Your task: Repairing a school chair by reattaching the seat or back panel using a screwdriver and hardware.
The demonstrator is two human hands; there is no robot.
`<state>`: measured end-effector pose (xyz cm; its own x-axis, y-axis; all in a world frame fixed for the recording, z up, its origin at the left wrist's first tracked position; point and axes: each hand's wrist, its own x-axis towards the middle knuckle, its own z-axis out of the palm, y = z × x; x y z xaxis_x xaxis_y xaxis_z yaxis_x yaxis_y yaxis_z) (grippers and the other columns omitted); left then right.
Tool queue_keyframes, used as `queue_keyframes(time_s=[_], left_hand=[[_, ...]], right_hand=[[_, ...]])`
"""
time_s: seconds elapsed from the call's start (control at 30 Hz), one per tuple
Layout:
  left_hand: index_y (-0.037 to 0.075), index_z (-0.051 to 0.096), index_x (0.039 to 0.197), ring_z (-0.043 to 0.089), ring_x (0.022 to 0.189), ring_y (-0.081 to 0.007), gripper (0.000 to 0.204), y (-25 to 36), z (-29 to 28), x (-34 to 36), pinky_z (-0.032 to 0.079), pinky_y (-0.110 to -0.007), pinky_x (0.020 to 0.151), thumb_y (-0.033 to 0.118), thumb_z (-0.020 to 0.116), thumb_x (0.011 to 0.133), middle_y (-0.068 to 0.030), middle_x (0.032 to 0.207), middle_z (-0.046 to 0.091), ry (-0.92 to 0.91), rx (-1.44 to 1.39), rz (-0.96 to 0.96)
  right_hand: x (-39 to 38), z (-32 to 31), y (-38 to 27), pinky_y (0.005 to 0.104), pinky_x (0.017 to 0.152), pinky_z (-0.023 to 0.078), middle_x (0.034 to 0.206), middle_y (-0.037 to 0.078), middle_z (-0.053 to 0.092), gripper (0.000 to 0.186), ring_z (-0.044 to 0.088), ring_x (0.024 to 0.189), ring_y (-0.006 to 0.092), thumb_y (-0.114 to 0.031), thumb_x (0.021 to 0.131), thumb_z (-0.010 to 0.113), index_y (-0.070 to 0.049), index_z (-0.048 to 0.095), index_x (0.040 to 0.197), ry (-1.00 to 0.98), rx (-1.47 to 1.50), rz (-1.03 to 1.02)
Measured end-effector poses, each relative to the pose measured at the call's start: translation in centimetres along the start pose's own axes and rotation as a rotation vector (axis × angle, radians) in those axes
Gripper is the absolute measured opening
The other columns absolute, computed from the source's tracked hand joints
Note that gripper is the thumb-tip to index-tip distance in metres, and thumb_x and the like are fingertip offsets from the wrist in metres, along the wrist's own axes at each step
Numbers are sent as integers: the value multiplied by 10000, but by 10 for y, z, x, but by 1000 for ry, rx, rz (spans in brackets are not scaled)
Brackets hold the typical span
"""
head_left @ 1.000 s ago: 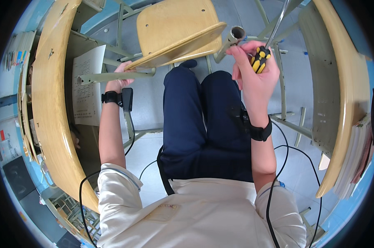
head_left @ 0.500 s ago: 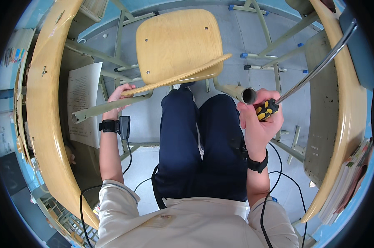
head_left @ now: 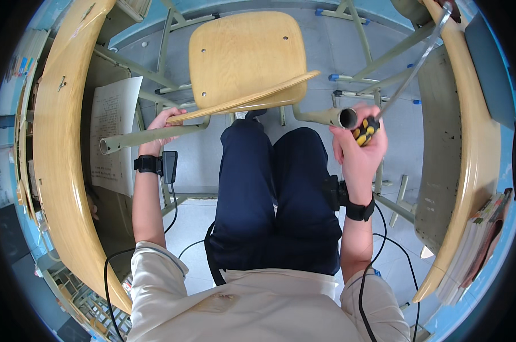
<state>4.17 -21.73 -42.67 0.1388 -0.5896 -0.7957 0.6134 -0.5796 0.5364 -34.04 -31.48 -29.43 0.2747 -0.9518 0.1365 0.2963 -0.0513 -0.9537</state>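
In front of my knees is a chair with a light wooden seat (head_left: 246, 54) showing several screw heads. A thin curved wooden board (head_left: 252, 98), seen edge-on, lies slantwise across the chair's two pale green tubes. My left hand (head_left: 162, 126) is closed around the board's left end, beside the left tube (head_left: 149, 138); its palm is partly hidden by that tube. The right tube (head_left: 320, 117) ends in an open round mouth. My right hand (head_left: 361, 145), next to that mouth, grips a screwdriver (head_left: 367, 131) with a black and yellow handle, its long metal shaft pointing up and right.
Wooden-topped desks (head_left: 61, 142) (head_left: 480, 148) flank me on both sides. A printed paper sheet (head_left: 114, 134) hangs from the left desk's shelf. Books (head_left: 474, 251) are stacked at the lower right. Black cables (head_left: 383, 228) trail from my wrists. Metal desk legs (head_left: 360, 34) stand on the grey floor.
My right hand has moved slightly up, and the screwdriver's shaft now points more steeply upward. My left hand keeps its grip on the board, which has barely shifted.
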Motion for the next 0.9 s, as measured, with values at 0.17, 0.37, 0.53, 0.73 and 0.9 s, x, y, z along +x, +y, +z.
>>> queue_keyframes(time_s=[0.17,0.37,0.53,0.73,0.9], left_hand=[[64,587,891,431,407,-66,147,0,11,-8,327,-191,336,140,558,768,25,578,498,117,29,16],[66,587,898,454,418,-73,155,2,2,-12,332,-190,339,142,540,771,23,587,507,86,50,31],[63,589,896,463,415,-72,161,2,1,-6,356,-190,343,146,523,775,29,594,516,4,-17,-5],[35,581,936,446,410,-57,197,1,9,-13,360,-185,345,155,517,793,49,563,480,101,27,44],[60,514,806,326,379,-51,146,-1,-9,-11,323,-188,344,202,490,833,76,500,332,-6,-305,18]], right_hand=[[4,-6,4,164,387,329,749,32,489,252,383,448,31,122,727,616,-33,430,796,-22,3,-36],[30,-51,38,150,337,260,978,87,571,151,421,435,27,-148,901,524,-21,536,982,34,-73,79],[73,-69,107,155,366,264,994,44,599,326,494,537,22,-208,894,556,-76,529,1190,-58,-370,220],[100,-53,140,160,469,295,779,-20,600,328,438,565,-12,-178,853,617,-82,554,1160,-296,-195,355],[100,-45,144,159,435,287,727,-41,576,228,415,509,-10,-152,837,639,-60,582,1036,-235,-90,346]])
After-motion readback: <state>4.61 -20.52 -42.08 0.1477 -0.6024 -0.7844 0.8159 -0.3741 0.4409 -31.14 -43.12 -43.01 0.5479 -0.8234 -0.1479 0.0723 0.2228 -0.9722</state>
